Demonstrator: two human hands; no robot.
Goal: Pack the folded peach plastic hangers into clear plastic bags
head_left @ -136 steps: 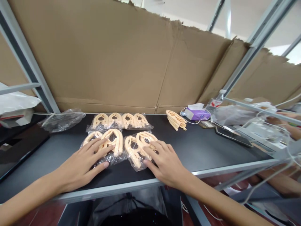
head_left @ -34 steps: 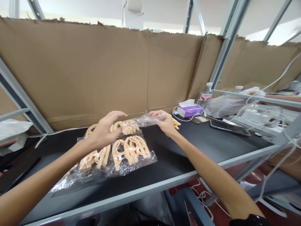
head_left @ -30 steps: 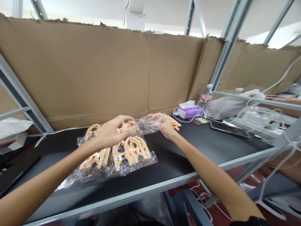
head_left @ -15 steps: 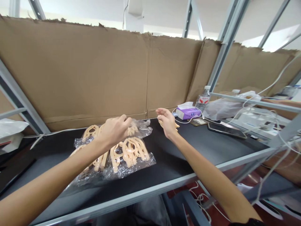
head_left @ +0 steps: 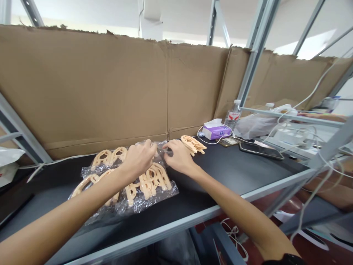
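Several clear plastic bags point(head_left: 129, 209) holding beige plastic pieces point(head_left: 156, 176) lie on the black tabletop. My left hand point(head_left: 141, 156) is over the rear bags, its fingers closed on the crinkled plastic of one at the back. Facing it, my right hand point(head_left: 178, 156) has thumb and fingers curved apart at that bag's right end; nothing is seen held between them. Just behind and right of my right hand, a small stack of loose beige pieces point(head_left: 193, 144) rests on the table.
Towards the back right are a purple tissue pack point(head_left: 216, 131), a water bottle point(head_left: 233, 115), a phone point(head_left: 260, 150) and white cables. A cardboard wall point(head_left: 110, 88) stands behind the table. Another person's arm shows at the far right.
My right hand has moved left from the loose beige stack, which now lies uncovered, to the rear bag beside my left hand. The view has shifted slightly.
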